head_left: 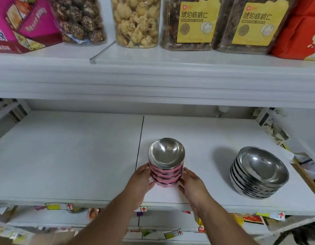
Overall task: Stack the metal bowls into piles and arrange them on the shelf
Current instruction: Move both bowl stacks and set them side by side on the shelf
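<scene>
Both hands, left hand (141, 179) and right hand (192, 184), are closed around the pink-sided stack of steel bowls (166, 163) on the white shelf (64, 156); it should be released level, near the silver bowl pile (259, 172).

Left hand (141, 180) and right hand (193, 184) clasping opposite sides of a pink-sided bowl stack (166, 162) on the white shelf (73, 156), silver bowl stack (259, 173) well apart at right, snack jars (135, 22) above
</scene>
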`<state>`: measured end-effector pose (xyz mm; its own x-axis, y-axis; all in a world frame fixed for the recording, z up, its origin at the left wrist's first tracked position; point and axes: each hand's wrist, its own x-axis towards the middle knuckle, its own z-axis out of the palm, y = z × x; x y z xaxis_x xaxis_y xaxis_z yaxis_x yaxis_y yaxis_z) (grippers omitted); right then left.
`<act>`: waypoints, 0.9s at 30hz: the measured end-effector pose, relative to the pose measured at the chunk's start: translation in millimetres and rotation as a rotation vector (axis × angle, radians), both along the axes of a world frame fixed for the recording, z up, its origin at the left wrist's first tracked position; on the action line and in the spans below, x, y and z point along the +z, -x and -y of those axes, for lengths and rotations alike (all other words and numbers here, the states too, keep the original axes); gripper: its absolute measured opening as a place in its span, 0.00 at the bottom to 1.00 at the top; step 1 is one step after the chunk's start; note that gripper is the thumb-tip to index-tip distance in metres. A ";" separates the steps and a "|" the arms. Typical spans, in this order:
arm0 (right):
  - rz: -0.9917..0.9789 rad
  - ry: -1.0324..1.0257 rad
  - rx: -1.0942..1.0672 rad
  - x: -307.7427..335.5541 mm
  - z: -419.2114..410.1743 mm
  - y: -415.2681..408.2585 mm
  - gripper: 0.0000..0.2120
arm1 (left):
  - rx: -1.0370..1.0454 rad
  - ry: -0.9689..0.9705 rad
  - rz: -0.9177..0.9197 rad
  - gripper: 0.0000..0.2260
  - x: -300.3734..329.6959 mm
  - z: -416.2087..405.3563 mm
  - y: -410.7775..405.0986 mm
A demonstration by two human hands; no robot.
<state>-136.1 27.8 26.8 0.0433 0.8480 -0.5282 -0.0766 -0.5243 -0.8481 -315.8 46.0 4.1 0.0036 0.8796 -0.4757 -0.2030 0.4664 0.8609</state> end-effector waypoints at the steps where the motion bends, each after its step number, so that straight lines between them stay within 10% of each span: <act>1: -0.002 -0.013 0.017 -1.7 -0.8 -2.3 0.18 | 0.006 -0.003 -0.002 0.12 0.8 -0.5 -2.7; 27: -0.092 -0.062 0.109 4.7 -41.6 141.5 0.15 | 0.114 -0.111 -0.047 0.13 19.7 -8.9 139.7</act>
